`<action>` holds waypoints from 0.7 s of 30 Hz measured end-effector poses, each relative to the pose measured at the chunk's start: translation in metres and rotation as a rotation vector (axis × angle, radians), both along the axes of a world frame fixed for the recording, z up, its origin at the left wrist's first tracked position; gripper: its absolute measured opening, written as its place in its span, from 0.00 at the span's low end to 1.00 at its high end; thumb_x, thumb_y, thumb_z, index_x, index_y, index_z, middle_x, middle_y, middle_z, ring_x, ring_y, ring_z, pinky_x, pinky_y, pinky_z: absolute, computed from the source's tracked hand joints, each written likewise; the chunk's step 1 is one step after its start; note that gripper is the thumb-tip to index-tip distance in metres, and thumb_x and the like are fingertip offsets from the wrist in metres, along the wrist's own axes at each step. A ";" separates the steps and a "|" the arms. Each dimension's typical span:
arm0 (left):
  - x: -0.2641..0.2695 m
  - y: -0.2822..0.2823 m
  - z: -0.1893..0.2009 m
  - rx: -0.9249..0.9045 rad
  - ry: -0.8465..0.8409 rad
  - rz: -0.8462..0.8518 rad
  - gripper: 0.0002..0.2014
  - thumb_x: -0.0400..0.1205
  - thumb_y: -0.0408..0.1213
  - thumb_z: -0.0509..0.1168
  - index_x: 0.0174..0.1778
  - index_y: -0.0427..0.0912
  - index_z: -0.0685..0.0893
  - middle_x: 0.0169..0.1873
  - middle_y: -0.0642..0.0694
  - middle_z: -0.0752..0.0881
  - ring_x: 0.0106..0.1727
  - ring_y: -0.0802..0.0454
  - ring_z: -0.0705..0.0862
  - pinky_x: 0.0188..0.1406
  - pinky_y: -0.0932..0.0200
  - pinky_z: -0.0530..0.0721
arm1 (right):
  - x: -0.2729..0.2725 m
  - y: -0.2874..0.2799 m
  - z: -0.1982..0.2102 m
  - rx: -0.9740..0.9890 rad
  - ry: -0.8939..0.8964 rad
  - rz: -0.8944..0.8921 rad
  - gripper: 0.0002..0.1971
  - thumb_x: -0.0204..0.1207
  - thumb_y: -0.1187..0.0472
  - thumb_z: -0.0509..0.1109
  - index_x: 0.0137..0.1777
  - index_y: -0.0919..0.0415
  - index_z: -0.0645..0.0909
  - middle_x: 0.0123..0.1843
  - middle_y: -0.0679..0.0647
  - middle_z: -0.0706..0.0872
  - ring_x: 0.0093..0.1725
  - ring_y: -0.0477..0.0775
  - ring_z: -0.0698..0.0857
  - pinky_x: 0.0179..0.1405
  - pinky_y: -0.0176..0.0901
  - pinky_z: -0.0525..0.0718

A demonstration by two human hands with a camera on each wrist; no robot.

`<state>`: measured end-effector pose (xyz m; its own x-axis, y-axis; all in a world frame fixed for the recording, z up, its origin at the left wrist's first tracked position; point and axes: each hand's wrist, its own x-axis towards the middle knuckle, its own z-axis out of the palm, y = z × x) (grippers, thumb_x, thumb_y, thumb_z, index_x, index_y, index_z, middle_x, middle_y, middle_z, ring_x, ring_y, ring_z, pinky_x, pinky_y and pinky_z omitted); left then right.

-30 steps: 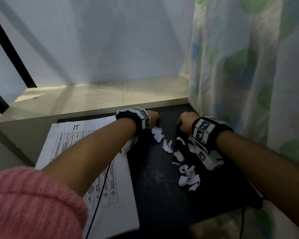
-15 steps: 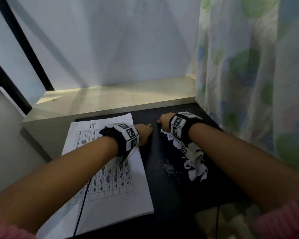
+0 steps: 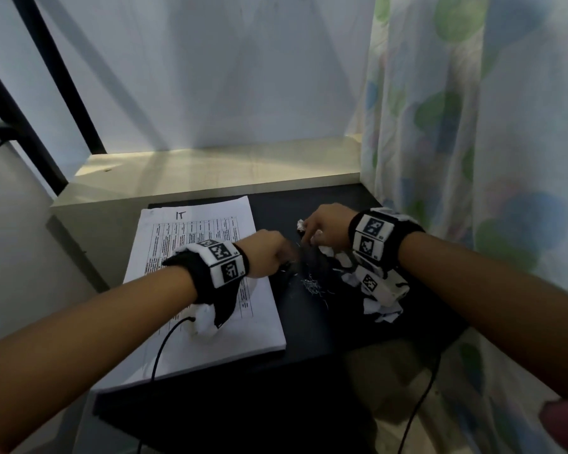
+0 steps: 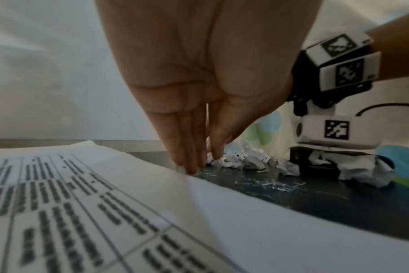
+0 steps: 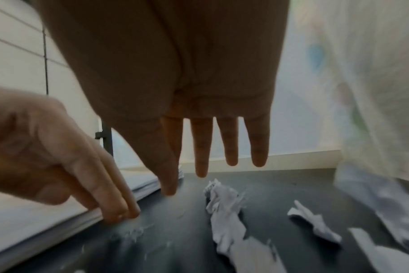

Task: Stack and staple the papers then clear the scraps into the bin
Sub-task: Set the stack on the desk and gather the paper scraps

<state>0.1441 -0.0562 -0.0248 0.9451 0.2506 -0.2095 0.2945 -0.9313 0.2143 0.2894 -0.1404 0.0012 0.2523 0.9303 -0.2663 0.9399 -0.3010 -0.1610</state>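
We see a black table point(image 3: 309, 371) set against a pale shelf point(image 3: 210, 173) along its far edge, with a flowered curtain point(image 3: 473, 158) hanging down past its right edge. On the left half of the table lies the stack of papers point(image 3: 207, 326), a printed grid on its top sheet, its left side overhanging the table's left edge and its far edge close to the shelf.

Our left hand point(image 3: 264, 253) rests at the right edge of the stack, about midway along it; in the left wrist view its fingers point(image 4: 187, 147) are straight and held together, tips down on the paper's edge where it meets the black surface, gripping nothing. Our right hand point(image 3: 328, 226) hovers near the far right corner of the table; in the right wrist view its fingers point(image 5: 230, 142) are straight and spread, pointing down over the table and holding nothing.

Crumpled paper scraps point(image 3: 382, 309) lie along the right side of the table, under and beside the right wrist, with one more scrap point(image 5: 224, 208) just below the right fingertips. Between the stack and the scraps sits a small scatter of loose staples point(image 3: 313, 286) on the bare black surface, near the left fingertips.
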 end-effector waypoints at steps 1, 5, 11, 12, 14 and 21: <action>0.000 0.000 0.002 0.001 -0.028 0.049 0.17 0.80 0.27 0.59 0.62 0.40 0.85 0.59 0.41 0.87 0.60 0.44 0.86 0.63 0.52 0.83 | 0.001 -0.007 0.007 0.073 0.015 -0.034 0.12 0.76 0.62 0.69 0.56 0.52 0.89 0.66 0.51 0.86 0.63 0.53 0.84 0.65 0.42 0.80; 0.004 -0.010 0.011 0.010 -0.055 0.140 0.17 0.79 0.33 0.62 0.65 0.39 0.83 0.61 0.40 0.84 0.63 0.42 0.83 0.63 0.54 0.81 | 0.008 -0.035 0.037 0.317 0.141 -0.115 0.11 0.74 0.62 0.73 0.56 0.59 0.88 0.55 0.51 0.89 0.50 0.42 0.84 0.52 0.30 0.77; 0.023 -0.084 0.014 -0.151 -0.057 -0.151 0.35 0.74 0.51 0.71 0.77 0.51 0.68 0.71 0.42 0.72 0.71 0.45 0.74 0.72 0.51 0.75 | 0.020 -0.066 0.048 0.496 0.156 -0.221 0.08 0.73 0.65 0.72 0.51 0.59 0.89 0.45 0.50 0.88 0.37 0.33 0.80 0.39 0.16 0.76; 0.030 -0.096 0.011 -0.149 -0.046 -0.180 0.37 0.73 0.53 0.71 0.78 0.54 0.65 0.73 0.42 0.69 0.73 0.43 0.71 0.74 0.48 0.74 | 0.020 -0.069 0.047 0.479 0.155 -0.236 0.09 0.73 0.65 0.72 0.51 0.59 0.89 0.47 0.52 0.89 0.39 0.38 0.82 0.45 0.24 0.78; 0.045 -0.109 0.003 -0.095 -0.005 -0.193 0.38 0.72 0.55 0.71 0.78 0.58 0.66 0.73 0.41 0.68 0.73 0.38 0.69 0.74 0.42 0.72 | 0.021 -0.074 0.043 0.431 0.164 -0.259 0.09 0.73 0.65 0.71 0.51 0.59 0.88 0.50 0.54 0.90 0.45 0.44 0.84 0.51 0.34 0.81; 0.074 -0.114 -0.007 -0.001 0.025 -0.079 0.16 0.80 0.35 0.65 0.64 0.40 0.84 0.65 0.41 0.84 0.65 0.43 0.82 0.65 0.54 0.78 | 0.028 -0.091 0.027 0.369 0.205 -0.290 0.08 0.72 0.64 0.72 0.49 0.58 0.88 0.49 0.55 0.90 0.47 0.49 0.86 0.49 0.37 0.81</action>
<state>0.2179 -0.1701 -0.0320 0.9564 0.1752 -0.2339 0.2253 -0.9517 0.2087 0.3176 -0.2310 0.0279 0.4912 0.8710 -0.0044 0.7638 -0.4332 -0.4784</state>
